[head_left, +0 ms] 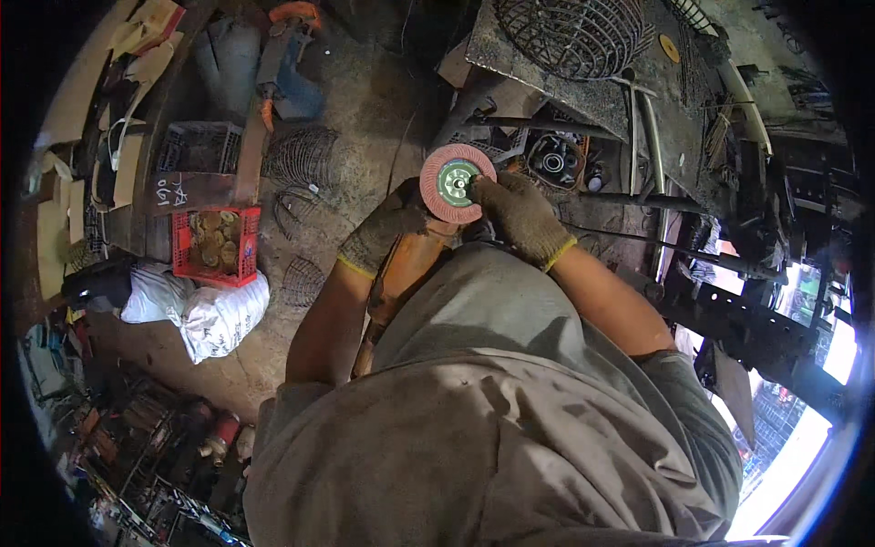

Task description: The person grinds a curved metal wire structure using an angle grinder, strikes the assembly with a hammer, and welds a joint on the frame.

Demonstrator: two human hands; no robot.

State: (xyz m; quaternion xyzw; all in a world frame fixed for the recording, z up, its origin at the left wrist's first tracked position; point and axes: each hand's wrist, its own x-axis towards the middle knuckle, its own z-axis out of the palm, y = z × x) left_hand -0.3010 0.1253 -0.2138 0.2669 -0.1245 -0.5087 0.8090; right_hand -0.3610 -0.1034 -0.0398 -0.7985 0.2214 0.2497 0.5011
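Both my hands wear dark knitted gloves with yellow cuffs. My left hand (387, 228) is closed around an angle grinder, beside the head end. The grinder's worn orange-brown body (412, 266) runs back toward my lap, along my left forearm. A reddish flap disc (436, 202) with a green centre faces up at the grinder's head, a metal hub in its middle. My right hand (524, 217) is closed at the disc's right edge, its fingertips over the face next to the hub. Its other fingers are hidden beneath.
A metal-topped table (547, 84) with a coiled wire cage (583, 32) stands ahead right. To the left are a red crate (257, 248) of round pieces, white sacks (228, 314) and a blue power tool (296, 91). Wire rings (305, 159) lie on the floor.
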